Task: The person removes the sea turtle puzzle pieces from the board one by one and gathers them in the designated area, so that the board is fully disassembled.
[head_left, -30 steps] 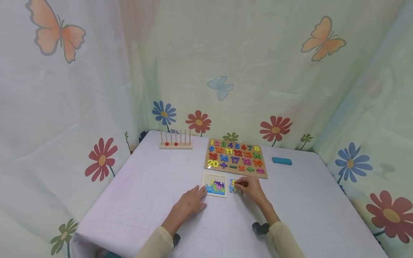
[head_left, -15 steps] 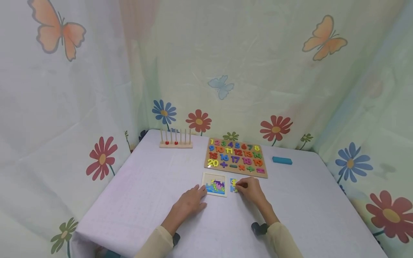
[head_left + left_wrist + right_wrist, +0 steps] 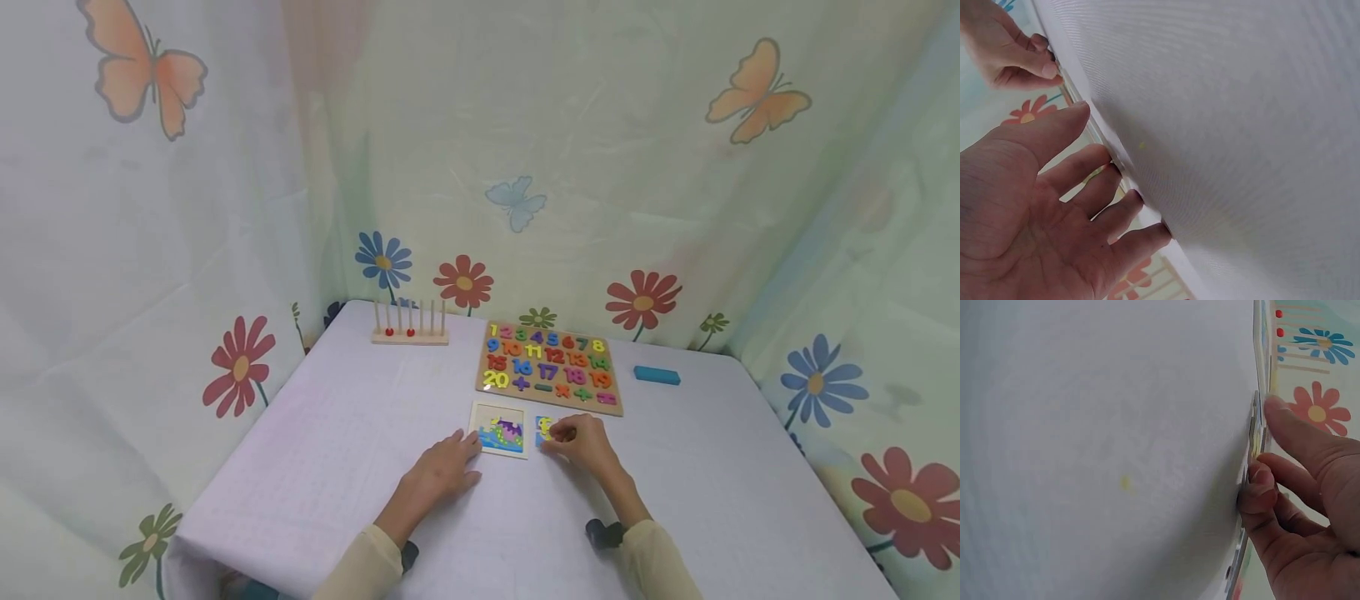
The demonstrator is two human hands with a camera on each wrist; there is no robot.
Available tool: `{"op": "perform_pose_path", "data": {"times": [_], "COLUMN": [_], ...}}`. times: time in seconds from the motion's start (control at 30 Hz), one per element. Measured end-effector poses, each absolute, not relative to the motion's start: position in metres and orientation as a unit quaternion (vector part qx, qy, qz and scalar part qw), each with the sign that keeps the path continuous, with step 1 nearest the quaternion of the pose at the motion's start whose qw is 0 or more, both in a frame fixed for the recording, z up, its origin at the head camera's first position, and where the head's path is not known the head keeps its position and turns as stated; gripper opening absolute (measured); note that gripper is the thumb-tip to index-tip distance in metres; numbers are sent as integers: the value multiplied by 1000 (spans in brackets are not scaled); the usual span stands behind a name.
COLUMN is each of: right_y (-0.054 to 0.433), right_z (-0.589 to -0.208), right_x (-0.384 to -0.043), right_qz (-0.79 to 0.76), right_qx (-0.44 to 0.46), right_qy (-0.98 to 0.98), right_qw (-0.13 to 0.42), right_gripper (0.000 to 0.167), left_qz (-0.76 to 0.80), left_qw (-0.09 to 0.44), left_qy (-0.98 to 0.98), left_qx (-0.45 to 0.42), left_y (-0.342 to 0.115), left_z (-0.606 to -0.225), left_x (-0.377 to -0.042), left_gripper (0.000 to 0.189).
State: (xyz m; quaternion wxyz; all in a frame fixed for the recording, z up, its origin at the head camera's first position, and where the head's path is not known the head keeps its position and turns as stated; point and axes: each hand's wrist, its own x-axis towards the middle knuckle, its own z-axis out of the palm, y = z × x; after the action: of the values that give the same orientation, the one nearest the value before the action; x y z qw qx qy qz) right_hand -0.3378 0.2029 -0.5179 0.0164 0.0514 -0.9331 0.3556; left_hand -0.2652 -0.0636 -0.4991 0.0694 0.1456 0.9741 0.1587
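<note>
A small wooden puzzle tray [image 3: 474, 417] with a purple and green dinosaur picture lies flat in the head view, part of it bare wood. My left hand [image 3: 441, 468] rests beside it, fingertips touching its lower left edge. In the left wrist view the left hand [image 3: 1066, 212] has relaxed, slightly bent fingers and holds nothing. Just right of the tray lie blue and yellow puzzle pieces [image 3: 543, 425]. My right hand [image 3: 587, 442] pinches at one of them with thumb and bent fingers. The right wrist view shows that hand [image 3: 1310, 500] at the pieces' edge, their faces hidden.
Behind the tray lies a number board [image 3: 555, 402] with colourful numerals and signs. A wooden peg stand [image 3: 408, 340] with red beads is at the back left. At the back right lies a teal block [image 3: 657, 375]. White cloth covers the table [image 3: 337, 417]; printed curtains surround it.
My right hand has shifted slightly at the puzzle pieces, its fingers now covering more of the lower part of them. The left hand stays at the tray's edge.
</note>
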Motion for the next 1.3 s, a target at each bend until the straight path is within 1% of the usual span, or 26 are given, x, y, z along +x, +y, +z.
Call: {"op": "perform_pose_path", "data": {"times": [0.07,0.43,0.93,1.13,1.3], "right_y": [203,205,212,214,214], "right_z": [-517,-514,-509,-509,-510], "right_x": [-338,-338,-337,-339,-339], "right_qz": [353,337,330,326,326], "right_qx": [50,44,85,90,82], "right_qy": [-934,-940,-940,-940,-941], "right_qw": [11,-6,-20,-30,-29], "right_gripper": [24,22,19,17,19], "left_qz": [160,163,172,175,170], "left_qw": [70,72,71,70,67], "left_qy": [974,973,972,972,972], "left_qx": [146,145,141,142,145], "left_y": [-64,-64,-65,-65,-65], "left_z": [-499,-500,-501,-501,-500], "left_x": [-266,-266,-267,-267,-266], "left_gripper": [58,57,58,58,58]}}
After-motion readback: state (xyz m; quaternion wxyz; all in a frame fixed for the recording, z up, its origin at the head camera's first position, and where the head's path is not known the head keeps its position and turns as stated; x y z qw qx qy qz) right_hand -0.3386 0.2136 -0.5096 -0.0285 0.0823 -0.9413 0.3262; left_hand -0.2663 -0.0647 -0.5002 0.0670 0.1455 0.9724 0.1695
